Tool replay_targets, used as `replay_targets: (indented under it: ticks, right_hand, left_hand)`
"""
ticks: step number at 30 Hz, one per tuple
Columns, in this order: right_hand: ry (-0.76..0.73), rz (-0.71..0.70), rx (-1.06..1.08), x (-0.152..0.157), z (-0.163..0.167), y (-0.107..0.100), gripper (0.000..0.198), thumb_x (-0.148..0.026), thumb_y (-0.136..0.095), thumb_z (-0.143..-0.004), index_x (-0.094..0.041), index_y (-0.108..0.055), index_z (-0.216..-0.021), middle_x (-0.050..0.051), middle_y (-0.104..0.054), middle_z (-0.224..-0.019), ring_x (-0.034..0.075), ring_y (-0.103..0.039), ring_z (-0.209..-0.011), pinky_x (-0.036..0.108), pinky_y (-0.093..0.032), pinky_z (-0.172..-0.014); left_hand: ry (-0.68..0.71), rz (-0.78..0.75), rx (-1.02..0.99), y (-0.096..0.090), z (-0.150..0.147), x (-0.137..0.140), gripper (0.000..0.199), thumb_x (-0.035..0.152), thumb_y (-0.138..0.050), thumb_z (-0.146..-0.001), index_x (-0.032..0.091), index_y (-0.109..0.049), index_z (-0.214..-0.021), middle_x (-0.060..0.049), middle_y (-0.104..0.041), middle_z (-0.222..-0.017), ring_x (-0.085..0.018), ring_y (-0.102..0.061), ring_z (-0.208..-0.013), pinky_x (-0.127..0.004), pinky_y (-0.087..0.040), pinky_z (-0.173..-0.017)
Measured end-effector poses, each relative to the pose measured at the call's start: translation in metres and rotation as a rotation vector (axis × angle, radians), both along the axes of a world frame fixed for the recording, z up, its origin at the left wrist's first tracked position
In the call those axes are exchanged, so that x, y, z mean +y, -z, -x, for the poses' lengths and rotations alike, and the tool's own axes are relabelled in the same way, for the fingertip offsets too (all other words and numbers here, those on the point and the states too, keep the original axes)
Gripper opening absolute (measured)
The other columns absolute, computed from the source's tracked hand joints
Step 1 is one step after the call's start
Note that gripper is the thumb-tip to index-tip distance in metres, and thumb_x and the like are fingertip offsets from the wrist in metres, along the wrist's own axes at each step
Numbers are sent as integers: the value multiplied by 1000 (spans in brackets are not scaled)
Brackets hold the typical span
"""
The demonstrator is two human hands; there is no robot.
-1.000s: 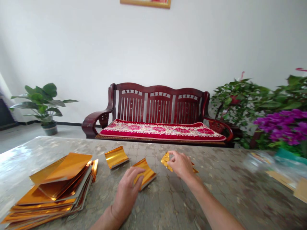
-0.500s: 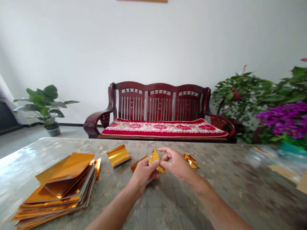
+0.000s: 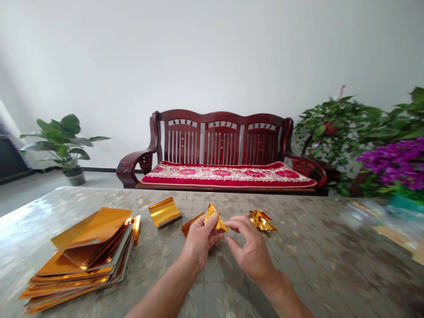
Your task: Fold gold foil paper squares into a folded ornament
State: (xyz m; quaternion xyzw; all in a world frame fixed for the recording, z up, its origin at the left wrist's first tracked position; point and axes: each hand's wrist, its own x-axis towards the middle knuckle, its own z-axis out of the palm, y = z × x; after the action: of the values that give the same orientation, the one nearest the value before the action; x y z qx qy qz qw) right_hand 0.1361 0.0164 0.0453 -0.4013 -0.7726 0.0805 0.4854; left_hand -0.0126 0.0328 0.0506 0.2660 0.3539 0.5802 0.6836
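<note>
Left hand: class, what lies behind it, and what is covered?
Behind the left hand, part of a gold sheet shows on the table. The hand, and perhaps the folded foil it holds, covers the rest, whose shape cannot be seen.

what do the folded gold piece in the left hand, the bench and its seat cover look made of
Folded gold piece: probably foil or foil-faced paper, shiny, with sharp creases and bright glints. Bench: likely wood, dark red and glossy, with slats and highlights. Seat cover: seemingly cloth, matt, with a flower pattern; fibre unclear.
</note>
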Motion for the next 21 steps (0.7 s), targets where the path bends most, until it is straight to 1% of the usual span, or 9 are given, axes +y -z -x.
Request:
replay_targets:
  ticks: [3, 6, 9, 13, 17, 21]
  right_hand:
    - [24, -23, -48, 2, 4, 5, 16, -17, -60, -88, -24, -65, -101, 5, -64, -100, 20, -61, -97, 32, -49, -86]
    - [28, -36, -71, 4, 5, 7, 13, -17, -60, -89, -25, -65, -97, 4, -64, -98, 19, -61, -96, 32, -48, -86]
    - [43, -24, -45, 5, 5, 9, 10, -16, -57, -90, -24, -64, -90, 4, -64, -95, 18, -61, -94, 31, -48, -84]
    - [61, 69, 65, 4, 7, 9, 10, -18, -55, -90, -22, -62, -85, 4, -64, -92, 18, -60, -88, 29, -48, -78]
    - [84, 207, 201, 2, 11, 9, 11, -24, -55, -89, -21, -61, -80, 4, -65, -84, 18, -61, -79, 28, -48, -71]
    - [84, 331, 312, 2, 13, 7, 14, -31, -57, -87, -20, -61, -79, 2, -66, -75, 18, -63, -70, 28, -49, -66]
  left_hand:
    - [-13, -13, 9, 3, -1, 0, 50, 45, -90, -54, 13, -68, -86, 0, -68, -72, -8, -63, -60, -16, -54, -56]
    - [-12, -33, 19, 4, -2, -1, 51, 47, -89, -53, 13, -68, -85, 1, -67, -70, -8, -62, -60, -17, -53, -57]
    - [-8, -29, 31, 5, -3, -2, 52, 48, -89, -53, 13, -68, -85, 1, -67, -68, -8, -61, -58, -18, -54, -59]
    - [-6, -29, 58, 8, -7, -3, 54, 50, -89, -53, 13, -67, -85, -2, -69, -72, -10, -64, -58, -20, -54, -59]
    - [-43, -72, 104, 12, -11, -3, 54, 51, -88, -55, 13, -68, -87, -2, -68, -72, -10, -64, -58, -20, -54, -58]
    - [-70, -130, 196, 13, -11, -3, 49, 48, -87, -57, 12, -69, -84, -2, -69, -73, -10, -63, -58, -20, -55, -59]
